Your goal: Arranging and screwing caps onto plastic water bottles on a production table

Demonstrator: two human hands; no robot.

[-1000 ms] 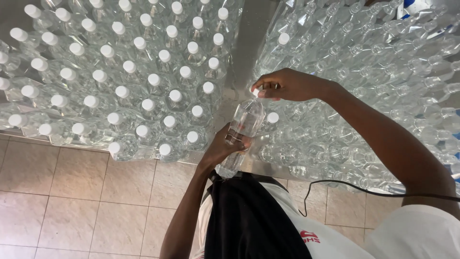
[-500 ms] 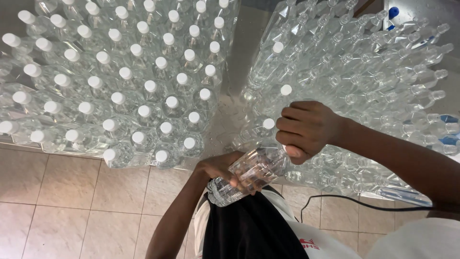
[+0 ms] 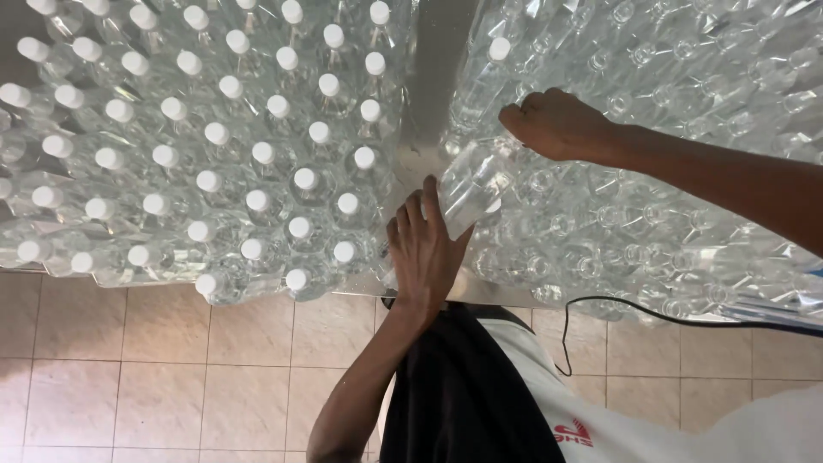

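A clear plastic bottle point(image 3: 470, 187) lies tilted over the metal strip between two masses of bottles. My left hand point(image 3: 423, 250) cups its lower end from below, fingers wrapped around it. My right hand point(image 3: 557, 125) is closed over its upper end, hiding the neck and cap. To the left stand several clear bottles with white caps point(image 3: 257, 154). To the right lie several clear bottles without caps point(image 3: 651, 197), with one capped bottle point(image 3: 499, 50) at their near edge.
The bottles rest on a metal table point(image 3: 426, 103) whose front edge runs above a beige tiled floor point(image 3: 171, 369). A black cable point(image 3: 617, 309) hangs along the table's edge on the right. My dark apron and white shirt point(image 3: 480, 403) fill the bottom.
The bottle was drawn down toward my body, then carried back up and to the right over the gap. My right hand stayed on its top throughout; my left hand stayed under it.
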